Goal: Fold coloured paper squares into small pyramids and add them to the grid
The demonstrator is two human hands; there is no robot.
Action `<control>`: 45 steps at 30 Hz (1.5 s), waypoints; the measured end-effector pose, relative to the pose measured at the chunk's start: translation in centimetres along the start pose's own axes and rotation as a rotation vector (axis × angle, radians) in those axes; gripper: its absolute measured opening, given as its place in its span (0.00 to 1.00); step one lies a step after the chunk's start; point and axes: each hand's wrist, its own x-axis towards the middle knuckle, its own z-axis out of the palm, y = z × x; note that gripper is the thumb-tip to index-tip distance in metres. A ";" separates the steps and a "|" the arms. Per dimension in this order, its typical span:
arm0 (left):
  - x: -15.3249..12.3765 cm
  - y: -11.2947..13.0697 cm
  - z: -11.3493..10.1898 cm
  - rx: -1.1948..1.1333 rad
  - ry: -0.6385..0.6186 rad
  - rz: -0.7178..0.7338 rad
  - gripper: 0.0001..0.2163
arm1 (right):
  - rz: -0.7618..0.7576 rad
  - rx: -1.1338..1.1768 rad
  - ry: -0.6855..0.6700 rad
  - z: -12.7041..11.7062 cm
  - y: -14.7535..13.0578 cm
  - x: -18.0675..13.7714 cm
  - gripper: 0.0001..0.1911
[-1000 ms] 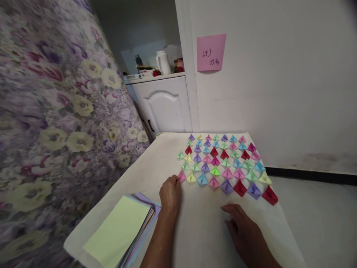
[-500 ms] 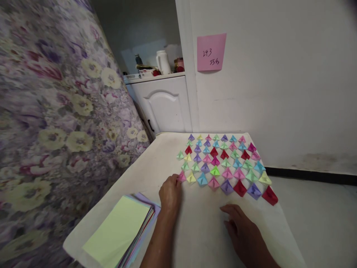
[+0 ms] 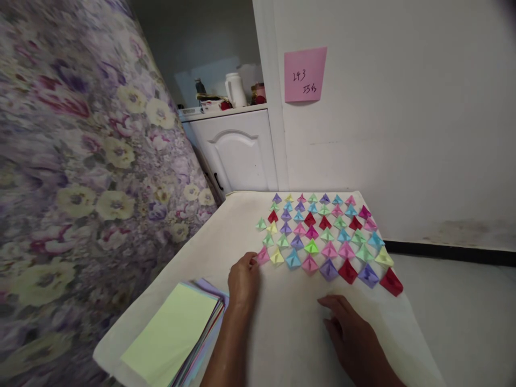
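Note:
Rows of small folded paper pieces (image 3: pixel 311 246) in many colours cover the far right part of a white-topped table (image 3: pixel 298 322). My left hand (image 3: pixel 243 279) has its fingers curled together beside a pink folded paper piece (image 3: pixel 263 256), the leftmost of the nearest row. Its fingertips are at or just off that piece's left corner; contact is hard to make out. My right hand (image 3: pixel 350 328) hovers over or rests on the near table surface, thumb and fingers apart, holding nothing. A stack of coloured paper sheets (image 3: pixel 171 329), pale yellow-green on top, lies left of my left forearm.
A floral curtain (image 3: pixel 100 177) hangs along the left side. Behind the table are a white cabinet (image 3: pixel 236 153) bearing a white jug (image 3: pixel 236 90) and other items, and a wall with a pink note (image 3: pixel 305 75). The table's right edge borders the floor (image 3: pixel 463 312).
My left hand has drawn slightly left, and more of the pink folded paper piece shows beside its fingertips. My right hand stays in place.

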 end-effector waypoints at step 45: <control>0.2 0.1 1.6 0.034 0.020 0.128 0.08 | 0.011 0.034 -0.014 0.0 0.3 0.0 0.17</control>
